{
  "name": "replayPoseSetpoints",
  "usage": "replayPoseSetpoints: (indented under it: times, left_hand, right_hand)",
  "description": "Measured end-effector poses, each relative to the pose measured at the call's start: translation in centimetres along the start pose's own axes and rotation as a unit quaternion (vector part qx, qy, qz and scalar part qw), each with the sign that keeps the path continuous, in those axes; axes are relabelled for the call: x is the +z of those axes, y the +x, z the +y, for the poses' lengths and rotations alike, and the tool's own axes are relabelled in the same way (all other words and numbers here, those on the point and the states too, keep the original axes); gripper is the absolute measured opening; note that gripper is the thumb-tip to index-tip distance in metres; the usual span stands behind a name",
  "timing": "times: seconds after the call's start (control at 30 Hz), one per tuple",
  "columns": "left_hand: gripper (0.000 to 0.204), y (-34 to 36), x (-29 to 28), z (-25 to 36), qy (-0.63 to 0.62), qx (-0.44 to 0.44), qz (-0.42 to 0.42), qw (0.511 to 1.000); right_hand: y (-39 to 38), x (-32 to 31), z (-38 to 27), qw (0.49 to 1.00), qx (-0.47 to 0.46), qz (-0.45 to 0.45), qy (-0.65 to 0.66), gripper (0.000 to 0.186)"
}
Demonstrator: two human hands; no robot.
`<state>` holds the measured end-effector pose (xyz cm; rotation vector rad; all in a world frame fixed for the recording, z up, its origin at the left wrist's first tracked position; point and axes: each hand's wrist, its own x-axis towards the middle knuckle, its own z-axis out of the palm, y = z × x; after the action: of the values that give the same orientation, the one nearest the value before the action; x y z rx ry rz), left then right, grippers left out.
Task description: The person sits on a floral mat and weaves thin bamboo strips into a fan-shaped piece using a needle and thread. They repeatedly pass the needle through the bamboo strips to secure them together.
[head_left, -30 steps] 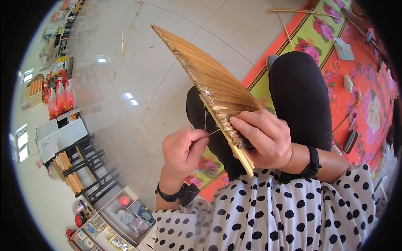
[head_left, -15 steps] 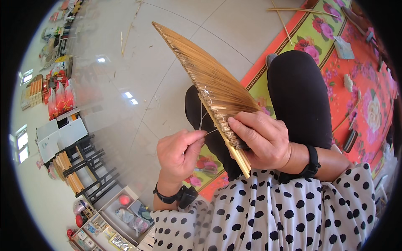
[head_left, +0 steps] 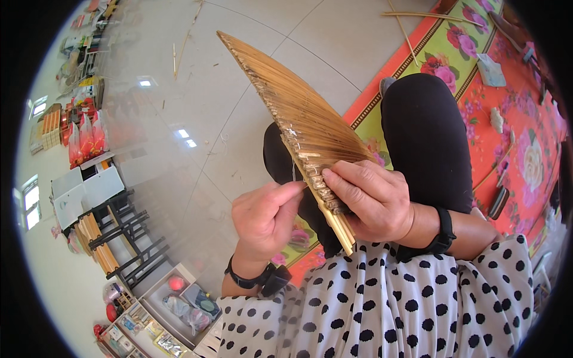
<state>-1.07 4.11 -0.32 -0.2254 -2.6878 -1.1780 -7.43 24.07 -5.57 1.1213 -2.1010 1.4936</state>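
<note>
A fan-shaped panel of brown, straw-like stalks (head_left: 310,116) stands tilted over my lap, its pointed end toward the upper left. A thick bound edge with pale thread stitches runs along its left side, with yellowish sticks (head_left: 338,225) along the lower part. My right hand (head_left: 376,194) is closed on the panel's lower end, thumb pressing beside the bound edge. My left hand (head_left: 265,212) is closed in a pinch right at that edge. A thin pale thread (head_left: 293,172) shows just above its fingertips; what lies inside the pinch is mostly hidden.
My knees in dark trousers (head_left: 427,131) sit under the panel. A red and green floral mat (head_left: 519,101) lies at right, with thin sticks (head_left: 439,16), a small packet (head_left: 490,71) and a dark-handled tool (head_left: 499,203). Stools (head_left: 122,238) and boxes (head_left: 173,301) stand at left.
My left hand has moved right and slightly up to the panel's bound edge, and the length of thread between fingers and edge has shortened. My right hand has barely shifted.
</note>
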Motion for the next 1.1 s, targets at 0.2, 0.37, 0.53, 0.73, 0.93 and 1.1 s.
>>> replayPoseSetpoints:
  times: [0.2, 0.37, 0.53, 0.73, 0.93, 1.1]
  left_hand:
    - [0.019, 0.2, 0.3, 0.9, -0.009, -0.028, 0.010, 1.000]
    - [0.011, 0.4, 0.6, 3.3, -0.029, -0.196, 0.002, 0.980]
    - [0.013, -0.3, 0.9, 3.6, -0.038, -0.195, 0.018, 0.980]
    - [0.014, 0.5, 1.3, 4.0, -0.049, -0.191, 0.025, 0.980]
    - [0.015, 1.2, 1.0, 4.3, -0.079, -0.165, 0.014, 0.983]
    - [0.021, 2.9, -1.6, 3.9, 0.073, -0.147, 0.034, 0.986]
  right_hand:
    - [0.2, 0.1, -0.2, 1.000, -0.002, -0.001, 0.000, 0.052]
    - [0.3, -0.1, -0.3, 1.000, 0.010, -0.003, -0.018, 0.048]
    - [0.4, -0.1, -0.3, 1.000, 0.011, -0.002, -0.021, 0.048]
    - [0.5, -0.2, -0.5, 1.000, 0.008, -0.009, -0.026, 0.048]
    - [0.5, -0.4, -0.9, 0.999, 0.008, -0.027, -0.033, 0.048]
    - [0.5, -0.3, -0.8, 0.998, 0.020, -0.045, -0.036, 0.049]
